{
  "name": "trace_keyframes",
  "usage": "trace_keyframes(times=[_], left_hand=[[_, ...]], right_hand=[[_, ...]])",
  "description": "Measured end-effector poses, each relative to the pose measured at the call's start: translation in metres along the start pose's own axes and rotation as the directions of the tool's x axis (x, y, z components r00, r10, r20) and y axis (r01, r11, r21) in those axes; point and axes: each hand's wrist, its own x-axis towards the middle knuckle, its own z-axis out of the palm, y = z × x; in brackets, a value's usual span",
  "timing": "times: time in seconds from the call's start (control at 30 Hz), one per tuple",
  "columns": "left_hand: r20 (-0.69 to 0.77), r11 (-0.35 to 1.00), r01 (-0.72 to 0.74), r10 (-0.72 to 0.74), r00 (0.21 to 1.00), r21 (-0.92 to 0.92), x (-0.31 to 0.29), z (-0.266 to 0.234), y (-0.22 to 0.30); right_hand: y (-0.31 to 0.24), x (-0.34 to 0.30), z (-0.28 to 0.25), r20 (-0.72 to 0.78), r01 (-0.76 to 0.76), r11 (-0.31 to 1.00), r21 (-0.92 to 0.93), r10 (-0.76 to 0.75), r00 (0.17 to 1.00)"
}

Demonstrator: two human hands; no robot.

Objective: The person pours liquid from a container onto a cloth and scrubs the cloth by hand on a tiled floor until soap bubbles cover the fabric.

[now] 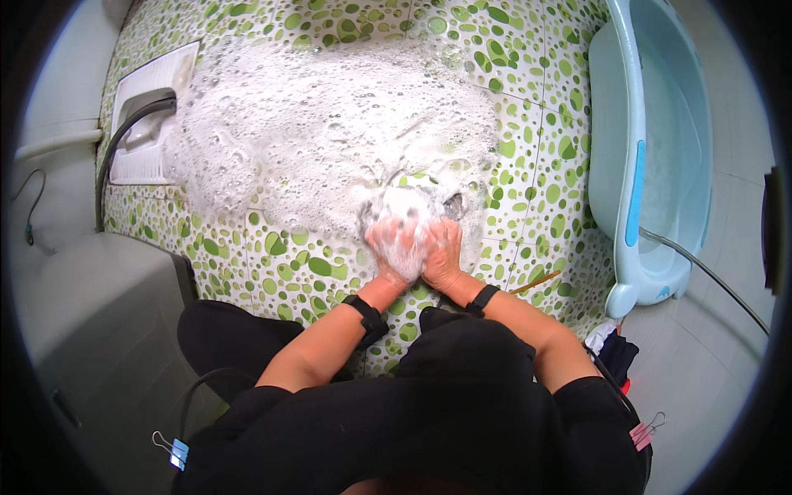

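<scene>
Bundle [406, 202] is lying mid-frame under left hand [394, 243] and right hand [443, 254], close together. Foam [406, 262] is hiding whether they're gripping.

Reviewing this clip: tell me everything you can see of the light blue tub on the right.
The long, round-cornered light blue tub, plastic by its look, sits at the right of the white floor with green pebble-like spots, its opening upward. A brighter blue strip lies along its left rim, and a small blue mark shows on its near end. A thin grey hose crosses its near right rim. Whether it holds water I cannot tell.
</scene>
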Motion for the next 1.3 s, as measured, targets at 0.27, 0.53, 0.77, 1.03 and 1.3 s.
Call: trace_keyframes(times=[0.27, 0.53, 0.77, 1.03, 1.3], left_hand=[[0.363, 0.964, -0.092, -0.005, 0.932, 0.249, 0.004, 0.049, -0.060], [0.772, 0.356, 0.903, -0.493, 0.401, -0.241, 0.177, 0.011, -0.104], [0.578, 0.170, 0.861, -0.677, 0.455, -0.479, 0.153, -0.022, -0.140], [0.085, 0.964, 0.262, -0.257, 0.963, -0.049, 0.050, 0.007, -0.028], [0.367, 0.950, 0.232, -0.296, 0.882, 0.209, 0.044, 0.012, -0.040]], right_hand=[[0.028, 0.073, -0.004, 0.237, 0.266, 0.953, -0.142, -0.228, 0.944], [0.059, 0.205, 0.018, 0.321, 0.029, 0.997, 0.070, -0.050, 0.946], [0.100, 0.219, -0.024, 0.152, -0.505, 0.852, -0.135, 0.522, 0.839], [-0.025, 0.075, -0.006, 0.006, -0.067, 0.995, -0.080, 0.068, 0.998], [0.018, 0.065, 0.012, 0.125, 0.164, 0.972, -0.170, -0.144, 0.982]])
